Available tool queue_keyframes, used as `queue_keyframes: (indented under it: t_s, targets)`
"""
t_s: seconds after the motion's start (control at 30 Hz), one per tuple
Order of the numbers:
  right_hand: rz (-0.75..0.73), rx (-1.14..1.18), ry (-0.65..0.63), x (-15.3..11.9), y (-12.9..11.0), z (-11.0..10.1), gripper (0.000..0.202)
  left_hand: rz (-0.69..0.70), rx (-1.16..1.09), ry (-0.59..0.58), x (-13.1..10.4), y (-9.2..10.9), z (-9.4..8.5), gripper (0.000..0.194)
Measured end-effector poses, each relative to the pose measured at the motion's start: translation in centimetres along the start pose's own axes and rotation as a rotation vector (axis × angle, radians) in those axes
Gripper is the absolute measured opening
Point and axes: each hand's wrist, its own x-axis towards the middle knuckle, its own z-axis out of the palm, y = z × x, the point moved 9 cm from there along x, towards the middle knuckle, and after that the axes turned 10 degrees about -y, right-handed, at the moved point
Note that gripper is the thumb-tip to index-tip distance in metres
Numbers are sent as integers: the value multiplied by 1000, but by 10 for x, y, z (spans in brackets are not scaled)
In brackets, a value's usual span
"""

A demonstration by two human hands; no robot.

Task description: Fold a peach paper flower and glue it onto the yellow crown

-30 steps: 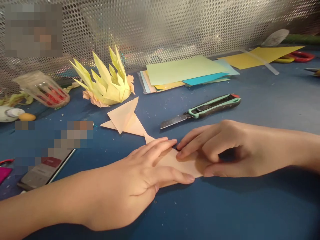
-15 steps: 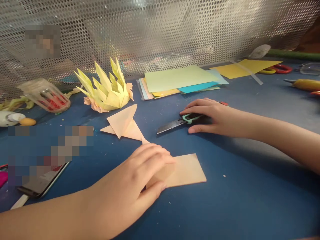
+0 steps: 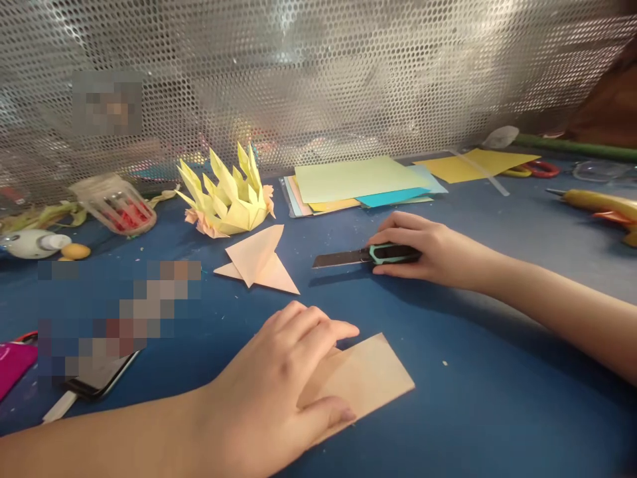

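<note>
My left hand (image 3: 288, 372) arches over a folded peach paper rectangle (image 3: 373, 378) on the blue tabletop, thumb along its near edge and fingers across its left part, which they hide. In my right hand (image 3: 423, 245) is a utility knife (image 3: 343, 257) with a black and mint-green handle, held between thumb and fingers, blade pointing left just above the table. Two folded peach paper triangles (image 3: 259, 255) overlap beyond my left hand. Behind them stands a yellow-green folded paper flower (image 3: 229, 199) with peach petals at its base.
Coloured paper sheets (image 3: 358, 179) and a yellow sheet (image 3: 478, 164) lie along the perforated metal screen (image 3: 318, 79). At the left are a jar (image 3: 117, 206) with red bits, a white bottle (image 3: 30, 244) and a phone (image 3: 102, 375). Red-handled scissors (image 3: 545, 169) and a yellow-handled tool (image 3: 597, 201) lie right.
The right hand has lifted the utility knife off the table and levelled it. Under the left hand, the folded paper has turned and come nearer me. The view has tilted up slightly.
</note>
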Motion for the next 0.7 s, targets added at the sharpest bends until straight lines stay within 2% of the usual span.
queue_keyframes:
  t_s: [0.13, 0.23, 0.33, 0.53, 0.7]
  targets:
    - [-20, 2, 18, 0, -7, -3, 37, 13, -42, 0, -1, -2, 2, 50]
    - [-74, -30, -25, 0, -15, 1, 29, 42, -62, 8, -1, -2, 4, 46]
    - [-110, -55, -70, 1, -21, 6, 29, 52, -69, 13, 0, -3, 6, 41]
    - [-164, -120, -135, -1, -25, 13, 34, 88, -68, 2, -1, -1, 7, 37]
    - [-172, -107, -142, -2, -25, 13, 30, 97, -39, -11, -3, 1, 7, 34]
